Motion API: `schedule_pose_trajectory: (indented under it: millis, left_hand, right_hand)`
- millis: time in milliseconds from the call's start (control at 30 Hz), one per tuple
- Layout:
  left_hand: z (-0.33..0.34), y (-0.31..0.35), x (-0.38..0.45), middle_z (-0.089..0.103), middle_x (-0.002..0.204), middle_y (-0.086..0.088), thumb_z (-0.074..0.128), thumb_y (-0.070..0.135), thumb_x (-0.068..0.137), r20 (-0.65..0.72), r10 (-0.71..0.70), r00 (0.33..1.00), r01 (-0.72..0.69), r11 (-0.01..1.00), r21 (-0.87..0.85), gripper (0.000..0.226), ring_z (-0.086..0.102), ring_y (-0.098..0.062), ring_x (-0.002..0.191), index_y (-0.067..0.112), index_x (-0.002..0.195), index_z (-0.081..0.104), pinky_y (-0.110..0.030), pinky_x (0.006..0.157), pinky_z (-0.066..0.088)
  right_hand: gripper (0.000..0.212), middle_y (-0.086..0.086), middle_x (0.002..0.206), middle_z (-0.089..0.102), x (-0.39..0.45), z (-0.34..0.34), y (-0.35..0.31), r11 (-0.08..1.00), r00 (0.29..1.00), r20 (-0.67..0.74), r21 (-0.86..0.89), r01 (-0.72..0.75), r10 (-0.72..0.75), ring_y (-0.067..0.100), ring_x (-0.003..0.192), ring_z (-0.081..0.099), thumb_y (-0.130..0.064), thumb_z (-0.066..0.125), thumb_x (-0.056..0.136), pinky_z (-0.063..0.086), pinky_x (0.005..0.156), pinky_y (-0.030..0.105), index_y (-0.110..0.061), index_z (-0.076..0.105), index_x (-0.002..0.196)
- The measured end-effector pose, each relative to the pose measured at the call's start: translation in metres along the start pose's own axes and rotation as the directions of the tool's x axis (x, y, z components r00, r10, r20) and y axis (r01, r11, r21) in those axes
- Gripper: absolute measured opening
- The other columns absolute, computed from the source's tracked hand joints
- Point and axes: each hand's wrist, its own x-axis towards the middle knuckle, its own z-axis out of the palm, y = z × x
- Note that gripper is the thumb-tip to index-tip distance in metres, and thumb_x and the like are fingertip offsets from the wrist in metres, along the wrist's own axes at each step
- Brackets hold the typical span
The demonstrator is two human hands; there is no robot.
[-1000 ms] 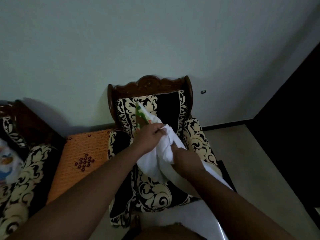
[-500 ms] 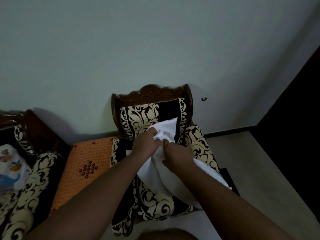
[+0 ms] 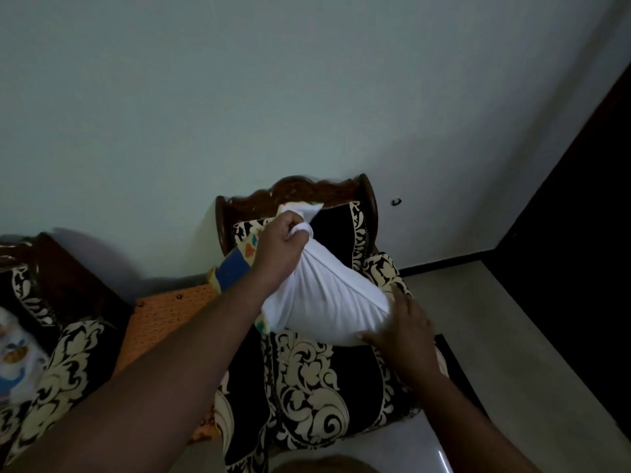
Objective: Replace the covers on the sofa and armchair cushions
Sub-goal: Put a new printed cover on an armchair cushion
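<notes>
A white cushion cover (image 3: pixel 324 295), stretched tight over a cushion, is held up above the seat of a black-and-cream patterned armchair (image 3: pixel 307 387). My left hand (image 3: pixel 280 249) grips the bunched top end of the white cover in a fist. My right hand (image 3: pixel 403 326) presses flat against the cushion's lower right end. A coloured printed fabric (image 3: pixel 235 268), blue with orange and teal shapes, shows behind my left wrist.
The armchair's carved wooden back (image 3: pixel 297 191) stands against a pale wall. An orange side table (image 3: pixel 170 315) sits to its left, then a matching sofa (image 3: pixel 54 363) with a printed cushion (image 3: pixel 13 353). A dark doorway (image 3: pixel 580 233) is at right.
My left hand has pulled the gathered cover end upward. My right hand let go of the fabric and moved down and right to press against the cushion's end; the cover now looks taut.
</notes>
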Motion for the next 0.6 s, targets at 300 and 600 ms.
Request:
schedule_pose_trajectory:
  millis: [300, 600]
  left_hand:
    - [-0.057, 0.015, 0.04, 0.064, 0.091, 0.006, 0.063, 0.007, 0.083, -0.105, -0.067, 0.992, 0.033, 0.956, -0.291, 0.017, 0.057, -0.013, 0.088, 0.024, 0.081, 0.06, -0.029, 0.077, 0.043]
    - [-0.068, -0.017, 0.046, 0.07, 0.104, 0.005, 0.06, 0.027, 0.097, 0.129, 0.055, 0.99, -0.112, 0.864, 0.491, 0.018, 0.062, -0.016, 0.095, 0.022, 0.11, 0.072, -0.028, 0.077, 0.044]
  right_hand:
    - [0.138, -0.029, 0.154, 0.03, -0.001, 0.018, -0.001, 0.727, 0.989, 0.114, 0.687, -0.01, -0.094, -0.001, 0.143, 0.033, -0.03, 0.102, 0.054, 0.038, 0.114, 0.031, -0.044, 0.008, 0.154]
    - [0.08, -0.009, 0.126, 0.065, 0.01, 0.011, -0.055, 0.715, 0.987, -0.114, 0.679, 0.162, -0.116, 0.003, 0.116, 0.062, -0.022, 0.098, 0.063, 0.052, 0.1, 0.035, -0.028, 0.055, 0.13]
